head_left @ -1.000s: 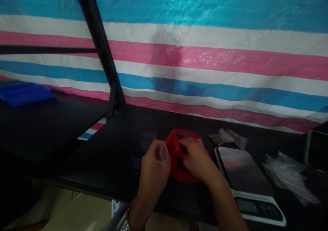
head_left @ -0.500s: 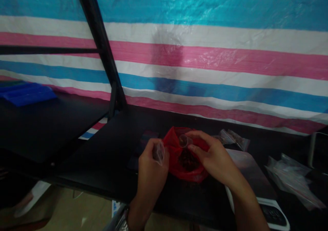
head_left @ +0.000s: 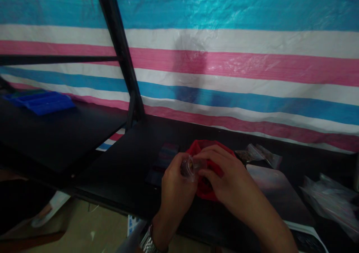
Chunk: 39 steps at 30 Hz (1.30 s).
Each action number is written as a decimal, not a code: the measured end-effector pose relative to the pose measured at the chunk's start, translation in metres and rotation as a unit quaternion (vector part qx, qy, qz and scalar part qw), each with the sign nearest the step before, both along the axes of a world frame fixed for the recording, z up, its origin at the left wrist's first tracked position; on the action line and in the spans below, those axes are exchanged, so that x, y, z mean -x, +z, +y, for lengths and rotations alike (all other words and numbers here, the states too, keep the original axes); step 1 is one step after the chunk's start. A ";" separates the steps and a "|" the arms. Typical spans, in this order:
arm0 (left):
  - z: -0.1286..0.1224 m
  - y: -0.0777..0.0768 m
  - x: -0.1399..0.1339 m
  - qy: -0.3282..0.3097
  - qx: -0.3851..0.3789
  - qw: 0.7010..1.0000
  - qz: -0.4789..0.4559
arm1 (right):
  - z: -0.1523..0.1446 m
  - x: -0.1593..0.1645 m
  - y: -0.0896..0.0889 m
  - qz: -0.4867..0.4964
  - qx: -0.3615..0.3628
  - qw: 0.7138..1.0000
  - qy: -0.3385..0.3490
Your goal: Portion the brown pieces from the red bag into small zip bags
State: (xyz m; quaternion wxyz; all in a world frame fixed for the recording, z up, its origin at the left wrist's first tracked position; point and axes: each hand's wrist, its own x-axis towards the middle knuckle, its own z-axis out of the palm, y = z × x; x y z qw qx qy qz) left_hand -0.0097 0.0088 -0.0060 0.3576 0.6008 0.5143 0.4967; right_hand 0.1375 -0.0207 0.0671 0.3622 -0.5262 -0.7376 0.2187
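Both hands meet over the dark table, low centre. Left hand pinches a small clear bag at its mouth; something small and yellowish shows inside, rest too blurred to tell. Right hand has fingertips closed on the same bag from 3 o'clock, thumb and forefinger touching the left hand's. Directly behind and under the hands sits an open red bag, dark inside, contents hidden now. At 2 o'clock of the hands, small filled clear packets lie on the table, brownish contents. At 4 o'clock, a scale with a shiny platform, just beside the right wrist. Far right, a heap of empty clear bags. At 10 o'clock, a flat dark card touching nothing. Table front edge runs under the wrists; left of the card the top is open. Striped tarp closes the back edge.
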 end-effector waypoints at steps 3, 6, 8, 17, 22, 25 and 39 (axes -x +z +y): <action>0.000 0.001 0.000 -0.001 0.001 1.000 -0.014 | 0.000 0.000 -0.001 0.014 -0.005 1.000 -0.002; 0.000 0.001 -0.001 -0.008 -0.001 1.000 -0.026 | 0.001 -0.001 -0.002 0.035 -0.009 0.999 -0.010; 0.001 0.000 -0.001 -0.011 -0.002 1.000 -0.028 | 0.002 -0.002 -0.002 0.054 -0.009 0.998 -0.013; -0.001 0.000 -0.001 -0.012 -0.002 1.000 -0.024 | 0.009 -0.013 -0.014 0.163 0.054 0.985 -0.010; 0.000 -0.002 -0.003 -0.005 -0.003 1.000 -0.015 | 0.015 -0.029 -0.024 0.205 0.065 0.976 -0.030; 0.001 -0.003 -0.003 0.037 -0.041 0.998 0.011 | 0.021 -0.035 -0.036 0.112 0.029 0.988 -0.104; -0.015 0.020 -0.008 -0.011 -0.189 0.980 -0.057 | -0.019 -0.005 0.000 0.169 0.085 0.982 0.000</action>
